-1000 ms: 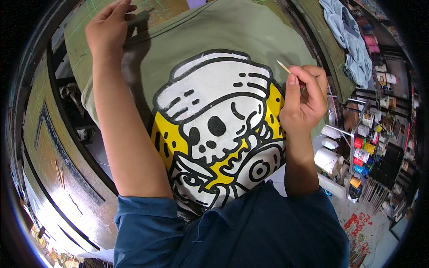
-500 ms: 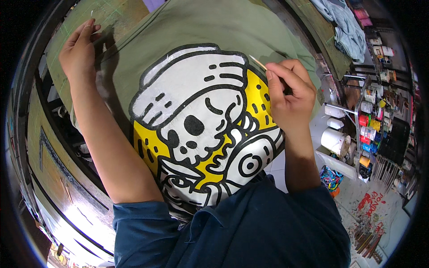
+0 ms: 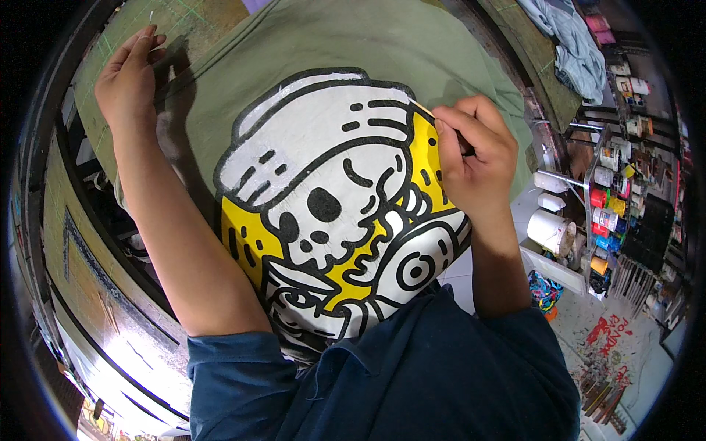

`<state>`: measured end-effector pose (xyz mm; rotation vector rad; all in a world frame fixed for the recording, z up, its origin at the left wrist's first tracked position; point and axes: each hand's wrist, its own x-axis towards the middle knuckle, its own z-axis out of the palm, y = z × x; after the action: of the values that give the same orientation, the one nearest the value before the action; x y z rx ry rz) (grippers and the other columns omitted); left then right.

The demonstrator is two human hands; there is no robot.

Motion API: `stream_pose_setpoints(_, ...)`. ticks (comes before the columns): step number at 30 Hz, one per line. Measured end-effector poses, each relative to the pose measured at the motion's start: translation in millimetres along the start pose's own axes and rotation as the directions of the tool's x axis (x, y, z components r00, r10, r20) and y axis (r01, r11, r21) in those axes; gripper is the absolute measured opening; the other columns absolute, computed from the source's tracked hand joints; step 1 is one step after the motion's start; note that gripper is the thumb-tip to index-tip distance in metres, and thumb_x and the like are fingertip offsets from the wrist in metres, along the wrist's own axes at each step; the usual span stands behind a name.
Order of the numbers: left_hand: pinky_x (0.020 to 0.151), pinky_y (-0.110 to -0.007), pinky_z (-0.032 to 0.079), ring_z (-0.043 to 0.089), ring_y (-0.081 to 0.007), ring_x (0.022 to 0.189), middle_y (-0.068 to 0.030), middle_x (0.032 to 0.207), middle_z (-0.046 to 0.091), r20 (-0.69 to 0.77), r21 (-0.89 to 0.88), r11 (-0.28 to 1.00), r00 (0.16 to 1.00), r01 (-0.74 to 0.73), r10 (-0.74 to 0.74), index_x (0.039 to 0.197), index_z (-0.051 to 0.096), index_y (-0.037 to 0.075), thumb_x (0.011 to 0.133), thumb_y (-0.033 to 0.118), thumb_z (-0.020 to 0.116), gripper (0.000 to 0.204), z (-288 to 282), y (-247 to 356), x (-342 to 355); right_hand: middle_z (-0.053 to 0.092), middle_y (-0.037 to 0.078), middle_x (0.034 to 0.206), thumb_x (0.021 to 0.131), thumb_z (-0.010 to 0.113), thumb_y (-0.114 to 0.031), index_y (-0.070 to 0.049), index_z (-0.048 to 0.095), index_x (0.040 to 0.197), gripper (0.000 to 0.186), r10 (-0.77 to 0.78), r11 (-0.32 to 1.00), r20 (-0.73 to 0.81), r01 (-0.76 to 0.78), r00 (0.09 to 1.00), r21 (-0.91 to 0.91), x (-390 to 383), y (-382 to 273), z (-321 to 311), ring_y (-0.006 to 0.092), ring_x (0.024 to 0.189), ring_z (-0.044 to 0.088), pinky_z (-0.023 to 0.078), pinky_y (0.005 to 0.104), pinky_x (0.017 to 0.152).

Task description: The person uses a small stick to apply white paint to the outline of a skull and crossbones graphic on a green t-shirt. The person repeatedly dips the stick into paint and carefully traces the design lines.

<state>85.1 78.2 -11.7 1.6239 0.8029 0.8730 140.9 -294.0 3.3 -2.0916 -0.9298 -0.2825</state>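
Observation:
An olive-green garment (image 3: 279,48) lies spread under my hands. On it is a large printed cartoon (image 3: 371,158) of a white skull in a cap, with black outlines and yellow patches. My right hand (image 3: 479,143) is closed in a pinch on a thin pale wooden stick (image 3: 421,108), its tip at the cap's upper right edge, over the black outline. Up at the far left, my left hand (image 3: 126,77) is closed, fingertips together around a tiny thin white thing (image 3: 151,16) whose kind is too small to tell.
A worn board (image 3: 184,26) with green lines lies under the garment. A pale blue cloth (image 3: 577,55) hangs at the upper right. Farther right, shelves hold several paint jars (image 3: 604,219) and a white bucket (image 3: 550,231). A bright, glossy table (image 3: 147,353) stands on the left.
The stick has come down from above the cap's right side to its outline, its tip shifting slightly lower. My left hand has drifted a little up and left. The print has shifted slightly.

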Motion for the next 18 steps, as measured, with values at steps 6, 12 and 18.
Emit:
stream_pose_setpoints(6,0.08,-0.024,0.051,0.069,-0.014,0.087,-0.0077,0.096,0.074,0.003,0.041,0.998,0.999,-0.047,0.047,0.107,0.074,0.004,0.092,0.015,0.067,0.02,0.8,0.0,-1.7,0.056,0.009,0.076,0.079,0.065,0.007,0.001,0.069,0.091,0.014,0.002,1.0,0.003,-0.002,1.0,0.009,-0.1,1.2,2.4,0.02,0.059,0.055,0.043,0.0281,0.054)
stream_pose_setpoints(12,0.081,-0.024,0.051,0.069,-0.0137,0.087,-0.007,0.097,0.074,0.003,0.045,0.999,1.0,-0.022,0.022,0.108,0.074,0.004,0.092,0.016,0.068,0.02,1.9,1.5,-1.7,0.057,0.01,0.076,0.079,0.065,0.007,0.001,0.069,0.091,0.014,0.021,1.0,0.013,-0.021,1.0,0.021,1.4,0.1,0.9,0.0202,0.06,0.056,0.044,0.0283,0.055)
stream_pose_setpoints(18,0.082,-0.025,0.051,0.068,-0.0136,0.088,-0.0067,0.097,0.074,-0.012,0.074,0.997,1.0,-0.025,0.026,0.108,0.074,0.004,0.092,0.014,0.067,0.02,2.1,3.7,-2.1,0.057,0.009,0.076,0.079,0.065,0.007,0.001,0.069,0.091,0.014,0.018,0.999,-0.002,-0.018,1.0,0.042,0.5,1.8,0.9,0.0186,0.058,0.054,0.042,0.027,0.053)
